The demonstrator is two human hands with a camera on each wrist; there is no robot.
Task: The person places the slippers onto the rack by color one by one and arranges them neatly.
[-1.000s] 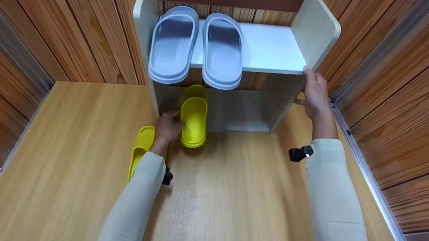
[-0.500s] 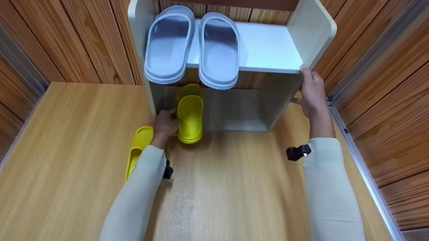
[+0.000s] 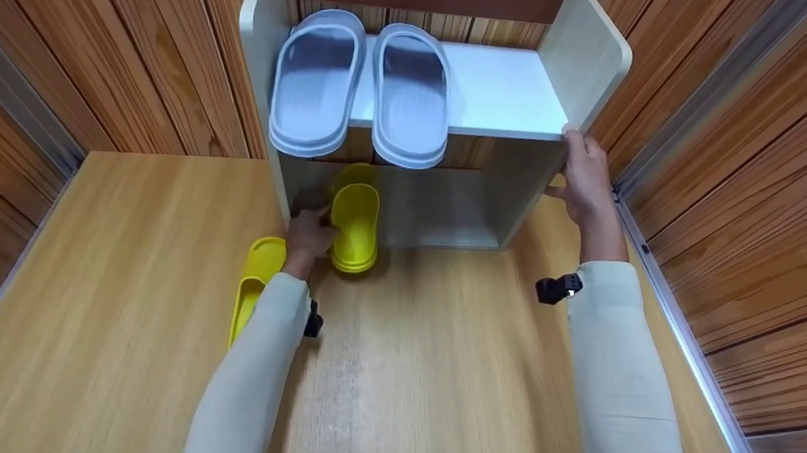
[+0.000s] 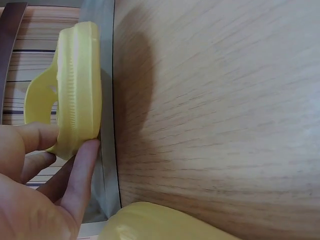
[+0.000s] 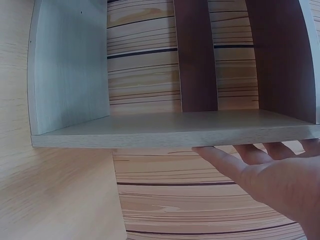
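Note:
My left hand [image 3: 309, 233] pinches the near side of a yellow slipper [image 3: 355, 222], thumb and fingers on its edge. Its toe end points into the lower level of a small shoe rack [image 3: 526, 177], and its heel sticks out past the front. The left wrist view shows the slipper [image 4: 80, 85] side-on, its sole just off the rack's bottom board. A second yellow slipper [image 3: 258, 274] lies on the floor outside the rack, partly hidden by my left arm. My right hand [image 3: 588, 180] presses the outer face of the rack's right side panel [image 5: 175, 140] with extended fingers.
Two pale grey-blue slippers [image 3: 316, 85] sit on the rack's white upper shelf [image 3: 500, 87], heels overhanging its front. Wood-panelled walls [image 3: 747, 233] close in behind and at both sides. The floor [image 3: 419, 365] is light wood.
The held yellow slipper has gone slightly farther into the lower level with my left hand. My right hand keeps its place on the side panel. The head view has shifted a little.

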